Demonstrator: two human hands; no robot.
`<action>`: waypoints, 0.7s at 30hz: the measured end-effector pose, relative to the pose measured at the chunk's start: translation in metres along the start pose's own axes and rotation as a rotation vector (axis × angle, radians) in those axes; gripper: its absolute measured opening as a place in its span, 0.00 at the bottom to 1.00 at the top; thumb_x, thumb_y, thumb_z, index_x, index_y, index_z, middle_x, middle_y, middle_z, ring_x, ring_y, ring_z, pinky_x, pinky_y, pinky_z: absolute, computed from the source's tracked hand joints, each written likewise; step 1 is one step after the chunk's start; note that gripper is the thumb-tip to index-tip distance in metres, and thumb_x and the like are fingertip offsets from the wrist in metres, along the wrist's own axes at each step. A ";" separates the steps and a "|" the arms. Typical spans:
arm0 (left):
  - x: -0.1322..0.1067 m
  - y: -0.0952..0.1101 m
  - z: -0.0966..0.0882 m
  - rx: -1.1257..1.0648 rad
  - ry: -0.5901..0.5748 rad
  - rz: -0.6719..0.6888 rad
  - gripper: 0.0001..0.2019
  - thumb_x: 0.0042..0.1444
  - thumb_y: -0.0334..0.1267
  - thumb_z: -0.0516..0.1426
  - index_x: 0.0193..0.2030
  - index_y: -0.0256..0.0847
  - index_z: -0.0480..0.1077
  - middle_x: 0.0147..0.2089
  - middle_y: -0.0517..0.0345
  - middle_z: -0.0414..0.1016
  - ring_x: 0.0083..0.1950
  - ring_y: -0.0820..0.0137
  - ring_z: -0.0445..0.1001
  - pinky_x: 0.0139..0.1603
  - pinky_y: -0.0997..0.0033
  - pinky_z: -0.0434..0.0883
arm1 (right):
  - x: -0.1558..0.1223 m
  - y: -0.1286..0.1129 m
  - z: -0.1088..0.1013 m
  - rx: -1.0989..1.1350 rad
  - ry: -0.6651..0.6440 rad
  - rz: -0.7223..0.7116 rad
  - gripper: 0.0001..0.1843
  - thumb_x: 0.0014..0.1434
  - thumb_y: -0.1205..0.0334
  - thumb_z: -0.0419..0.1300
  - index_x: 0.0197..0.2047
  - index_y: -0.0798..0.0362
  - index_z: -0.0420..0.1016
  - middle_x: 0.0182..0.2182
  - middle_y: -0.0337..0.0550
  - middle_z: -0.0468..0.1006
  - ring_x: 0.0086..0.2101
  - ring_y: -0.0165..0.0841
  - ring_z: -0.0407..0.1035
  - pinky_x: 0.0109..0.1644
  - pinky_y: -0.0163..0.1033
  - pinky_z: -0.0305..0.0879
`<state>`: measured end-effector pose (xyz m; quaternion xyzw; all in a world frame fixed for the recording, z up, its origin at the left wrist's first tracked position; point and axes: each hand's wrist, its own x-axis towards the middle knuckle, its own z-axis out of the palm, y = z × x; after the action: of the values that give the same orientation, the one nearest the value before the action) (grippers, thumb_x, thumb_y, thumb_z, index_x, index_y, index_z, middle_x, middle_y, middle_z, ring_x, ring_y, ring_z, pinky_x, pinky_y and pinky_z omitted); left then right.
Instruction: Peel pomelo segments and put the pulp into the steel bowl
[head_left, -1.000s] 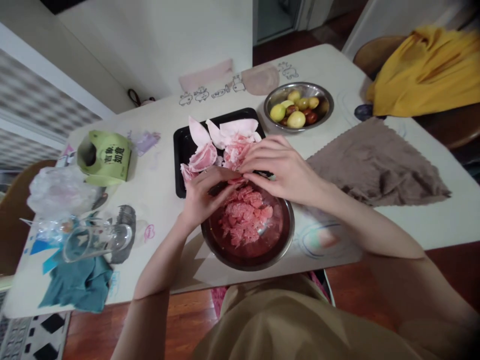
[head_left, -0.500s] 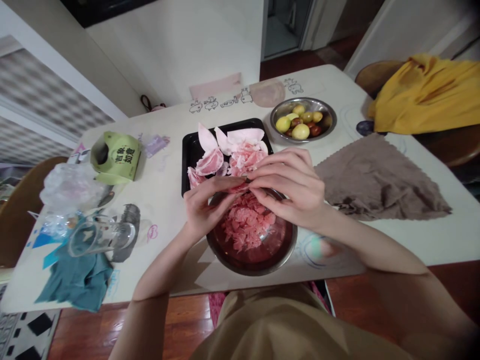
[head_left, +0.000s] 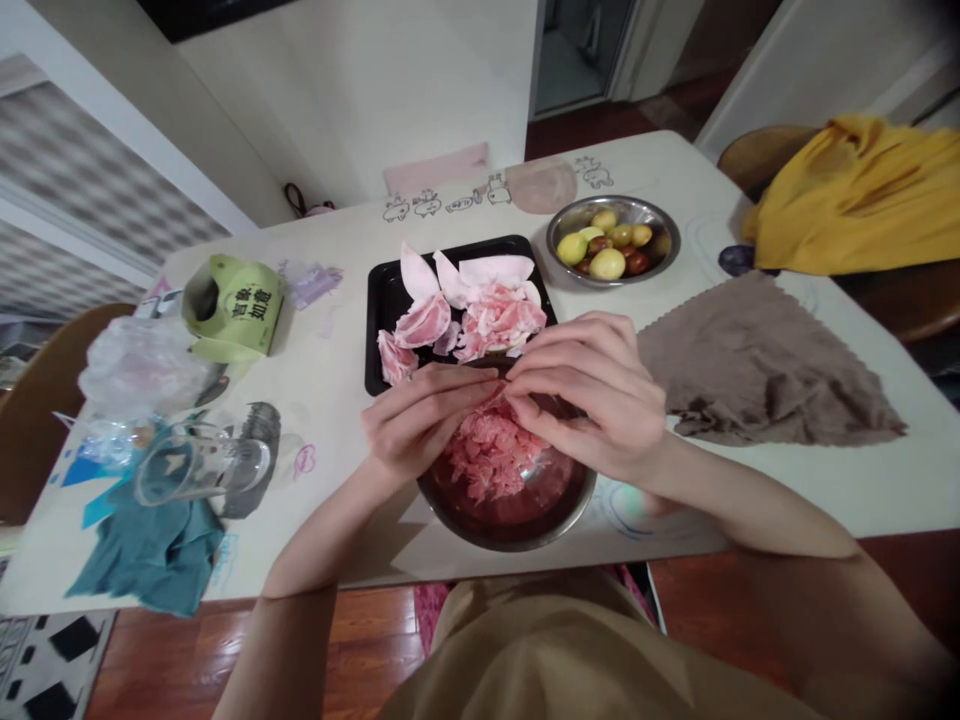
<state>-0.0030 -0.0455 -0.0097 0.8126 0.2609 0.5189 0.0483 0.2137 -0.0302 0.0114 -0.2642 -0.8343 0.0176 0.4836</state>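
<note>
Over a metal bowl (head_left: 577,510) at the near table edge, my left hand (head_left: 409,415) and my right hand (head_left: 600,395) meet at the fingertips. Both pinch a small piece of red pomelo flesh (head_left: 496,392), largely hidden by the fingers. Below them, a heap of pomelo pulp (head_left: 491,455) in torn pieces fills part of the bowl. Just behind stands a black tray (head_left: 382,290), its front edge partly covered by my hands. It carries pomelo segments (head_left: 421,322), pale pomelo rind (head_left: 499,270) and a pile of peeled membranes (head_left: 499,318).
A steel bowl of fruit (head_left: 667,255) sits behind the tray to the right. A brown cloth (head_left: 765,360) lies at the right. On the left are a green carton (head_left: 240,305), a clear plastic bag (head_left: 142,365), a glass cup (head_left: 195,468) lying sideways and a teal cloth (head_left: 154,555).
My fingertips have come slightly lower, and my right hand sits a little further right. Less of the pomelo flesh shows between the fingers. The whole view has shifted slightly.
</note>
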 end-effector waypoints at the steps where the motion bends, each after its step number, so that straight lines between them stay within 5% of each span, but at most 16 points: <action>1: 0.000 0.000 0.000 0.001 0.002 0.016 0.16 0.64 0.25 0.61 0.56 0.42 0.76 0.50 0.52 0.84 0.51 0.66 0.84 0.49 0.66 0.83 | 0.000 -0.001 0.000 -0.027 0.007 -0.015 0.05 0.62 0.67 0.65 0.38 0.47 0.78 0.37 0.35 0.86 0.42 0.36 0.79 0.52 0.49 0.68; 12: -0.001 0.008 -0.009 0.073 -0.054 0.073 0.20 0.61 0.27 0.64 0.60 0.41 0.74 0.50 0.52 0.84 0.50 0.65 0.84 0.47 0.66 0.85 | -0.006 -0.005 0.003 -0.210 0.053 -0.111 0.03 0.63 0.63 0.67 0.37 0.45 0.80 0.36 0.33 0.86 0.40 0.33 0.78 0.48 0.45 0.67; 21: -0.006 0.006 -0.013 0.121 0.024 0.066 0.24 0.60 0.28 0.66 0.62 0.48 0.73 0.51 0.56 0.84 0.48 0.65 0.85 0.45 0.65 0.85 | -0.007 -0.009 -0.003 -0.213 0.050 -0.075 0.05 0.62 0.62 0.68 0.40 0.40 0.79 0.37 0.28 0.86 0.39 0.32 0.78 0.52 0.46 0.68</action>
<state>-0.0142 -0.0561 -0.0068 0.8159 0.2654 0.5133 -0.0210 0.2150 -0.0420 0.0097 -0.2829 -0.8284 -0.0958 0.4738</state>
